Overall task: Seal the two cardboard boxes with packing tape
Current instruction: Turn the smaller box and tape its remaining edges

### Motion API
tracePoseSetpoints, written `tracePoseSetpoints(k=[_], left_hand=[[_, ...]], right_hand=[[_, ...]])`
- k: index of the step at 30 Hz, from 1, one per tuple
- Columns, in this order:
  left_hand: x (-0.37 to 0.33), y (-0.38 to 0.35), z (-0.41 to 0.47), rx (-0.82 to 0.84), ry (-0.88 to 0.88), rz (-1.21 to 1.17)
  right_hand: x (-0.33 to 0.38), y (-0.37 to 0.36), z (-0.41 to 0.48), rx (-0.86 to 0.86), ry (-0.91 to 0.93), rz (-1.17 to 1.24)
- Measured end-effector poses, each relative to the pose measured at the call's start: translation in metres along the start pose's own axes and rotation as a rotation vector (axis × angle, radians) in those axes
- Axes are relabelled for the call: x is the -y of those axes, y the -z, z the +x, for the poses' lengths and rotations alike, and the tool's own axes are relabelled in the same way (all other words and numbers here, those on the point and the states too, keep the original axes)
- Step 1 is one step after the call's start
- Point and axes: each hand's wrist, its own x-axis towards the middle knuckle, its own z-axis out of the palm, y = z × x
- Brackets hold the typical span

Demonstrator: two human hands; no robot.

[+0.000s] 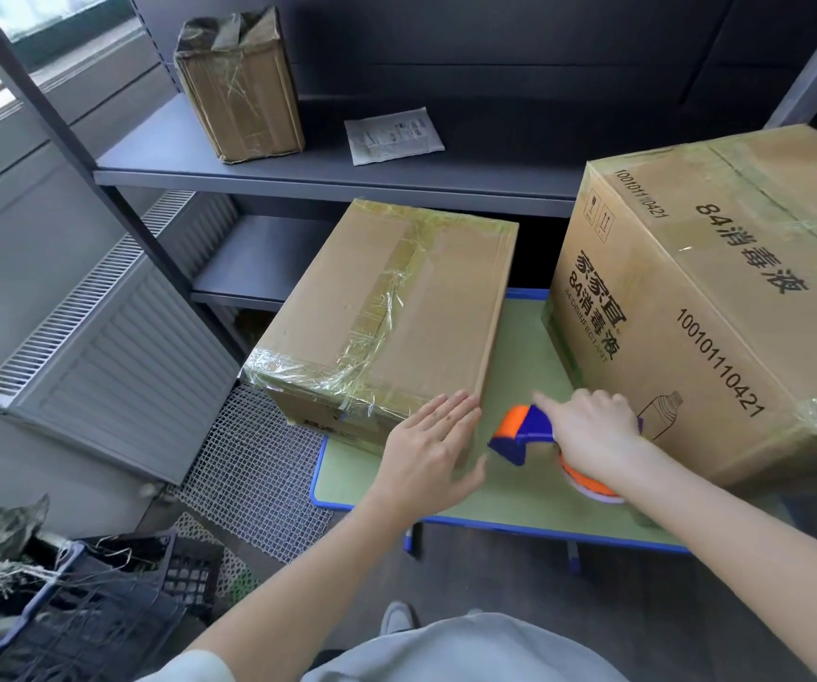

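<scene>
Your left hand (433, 445) lay with its fingers straight and together, the palm pressed flat against the near right corner of the flat brown cardboard box (396, 307). That box sat at the left edge of the green tabletop with the blue rim (520, 489). Its left end hung out past the edge, and crinkled clear tape ran along its top seam and over its near left corner. Your right hand (588, 435) was clenched round the handle of the blue and orange tape dispenser (524, 430), with the index finger stretched forward along its top. You held the dispenser low over the tabletop in the gap between the two boxes, towards the front edge, with its orange and white roll showing under your wrist. The large brown cardboard box with black printing (721, 312) stood along the right side of the tabletop, just beside your right hand, with tape across its top and corners. Behind the tabletop, a grey metal shelf (298, 174) carried a small upright taped carton (241, 86) and, well apart from it, a white paper packet (394, 135).
</scene>
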Motion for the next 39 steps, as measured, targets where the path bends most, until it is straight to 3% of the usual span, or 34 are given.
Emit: tracePoseSetpoints(k=[6, 12, 16, 19, 26, 31, 35, 37, 39], left_hand=[[-0.012, -0.023, 0.016, -0.111, 0.164, 0.129], [-0.019, -0.03, 0.017, -0.129, 0.192, 0.126], [-0.011, -0.007, 0.007, -0.026, 0.162, -0.006], [0.013, 0.022, -0.003, -0.026, 0.251, -0.065], [0.08, 0.058, -0.018, 0.052, 0.313, 0.089], [0.101, 0.063, -0.03, 0.103, 0.187, 0.194], [0.102, 0.059, -0.032, 0.063, 0.13, 0.244], [0.099, 0.054, -0.029, 0.006, 0.115, 0.262], [0.093, 0.048, -0.027, -0.035, 0.104, 0.288]], right_hand=[[-0.014, 0.02, -0.001, -0.219, -0.215, 0.184], [-0.001, 0.035, 0.003, -0.457, -0.238, 0.432], [0.019, 0.052, 0.016, -0.613, -0.109, 0.43], [0.037, 0.063, 0.031, -0.624, -0.001, 0.369], [0.084, 0.064, 0.061, -0.635, 0.199, 0.361], [0.088, 0.054, 0.069, -0.616, 0.208, 0.406], [0.089, 0.054, 0.057, -0.752, 0.241, 0.382], [0.092, 0.052, 0.048, -0.876, 0.339, 0.365], [0.096, 0.046, 0.04, -0.857, 0.502, 0.395]])
